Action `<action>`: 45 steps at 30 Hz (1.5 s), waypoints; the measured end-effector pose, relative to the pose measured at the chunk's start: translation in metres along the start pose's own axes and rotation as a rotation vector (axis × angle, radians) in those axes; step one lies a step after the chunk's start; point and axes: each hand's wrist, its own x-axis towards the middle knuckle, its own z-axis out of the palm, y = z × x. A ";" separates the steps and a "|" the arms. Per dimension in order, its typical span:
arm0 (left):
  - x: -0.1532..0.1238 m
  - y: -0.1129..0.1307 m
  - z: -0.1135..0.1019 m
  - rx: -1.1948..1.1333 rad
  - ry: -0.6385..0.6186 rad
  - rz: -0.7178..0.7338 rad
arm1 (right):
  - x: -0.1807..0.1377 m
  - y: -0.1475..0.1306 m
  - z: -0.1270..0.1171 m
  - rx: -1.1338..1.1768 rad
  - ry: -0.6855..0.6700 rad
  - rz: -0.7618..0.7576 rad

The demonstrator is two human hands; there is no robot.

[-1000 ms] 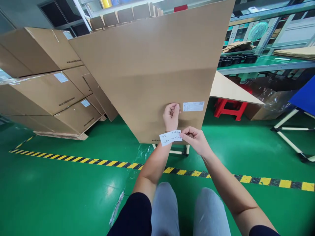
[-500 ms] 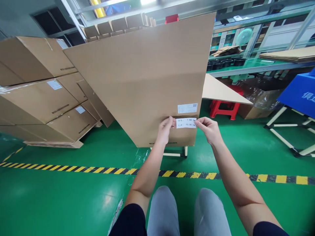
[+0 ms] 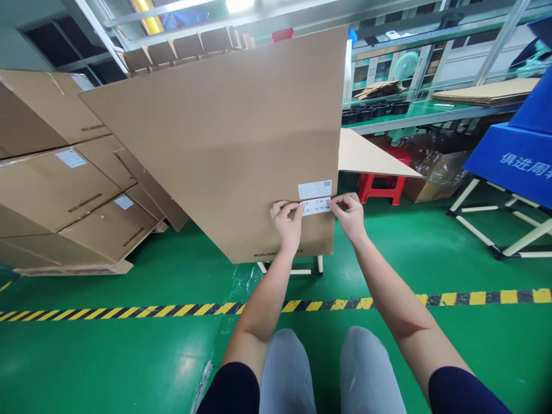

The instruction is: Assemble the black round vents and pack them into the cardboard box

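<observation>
A white weight label [image 3: 316,206] printed with kg figures is stretched between my two hands, against the face of a large cardboard box [image 3: 241,138]. My left hand [image 3: 288,221] pinches its left end between thumb and fingers. On the opposite end, my right hand [image 3: 348,214] pinches the right edge near the box's side. Just above sits another white label [image 3: 314,189] with a small square code, flat on the cardboard. Whether the lower label is stuck down cannot be made out. Black print runs along the box's bottom edge, partly covered by my left forearm.
Stacked cardboard boxes [image 3: 64,184] stand on a pallet at left. A cardboard flap [image 3: 371,154] juts out rightward, beside a red stool [image 3: 382,183]. A blue bin [image 3: 513,158] on a pipe frame is at right. Striped tape [image 3: 172,310] crosses the green floor.
The label has moved up, close beneath the upper label, with both hands still on its ends. The camera view has turned a little to the right.
</observation>
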 end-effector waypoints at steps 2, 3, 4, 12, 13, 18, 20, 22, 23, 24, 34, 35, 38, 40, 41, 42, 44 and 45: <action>0.001 0.000 0.002 0.035 0.015 0.024 | 0.000 0.001 0.003 0.009 0.014 0.009; 0.001 0.000 0.003 0.049 0.019 0.031 | 0.000 0.002 0.004 0.010 0.019 0.014; 0.002 -0.001 0.004 0.063 0.022 0.036 | 0.000 0.002 0.005 0.009 0.023 0.019; 0.002 -0.003 0.006 0.122 0.016 0.054 | 0.000 0.002 0.010 0.006 0.052 0.040; 0.003 -0.004 0.006 0.125 0.013 0.054 | 0.001 0.002 0.010 0.003 0.059 0.044; 0.002 -0.005 0.007 0.147 0.005 0.046 | 0.002 0.001 0.012 -0.008 0.075 0.072; 0.003 -0.005 0.008 0.156 0.005 0.045 | 0.002 0.000 0.012 -0.008 0.083 0.073; 0.003 -0.005 0.009 0.162 0.007 0.042 | 0.002 -0.001 0.013 -0.008 0.091 0.068; 0.003 -0.005 0.009 0.163 0.008 0.040 | 0.002 -0.001 0.013 -0.011 0.093 0.069; 0.003 -0.005 0.009 0.162 0.009 0.040 | 0.001 -0.002 0.013 -0.016 0.096 0.072; 0.002 -0.006 0.011 0.166 0.027 0.060 | 0.000 0.000 0.017 -0.076 0.131 0.038; 0.002 -0.006 0.012 0.168 0.031 0.062 | 0.000 0.000 0.017 -0.092 0.131 0.030; 0.001 -0.006 0.012 0.174 0.037 0.062 | -0.001 0.002 0.017 -0.133 0.139 0.000; 0.001 -0.006 0.012 0.180 0.029 0.059 | -0.001 0.002 0.017 -0.142 0.147 -0.011; 0.002 -0.006 0.012 0.183 0.026 0.057 | -0.001 0.003 0.017 -0.140 0.150 -0.011; 0.002 -0.005 0.012 0.186 0.025 0.055 | -0.001 0.003 0.017 -0.135 0.151 -0.009; 0.002 -0.004 0.012 0.190 0.030 0.052 | -0.001 0.003 0.017 -0.123 0.152 -0.001; 0.001 -0.004 0.012 0.191 0.035 0.050 | -0.001 0.003 0.017 -0.118 0.152 0.000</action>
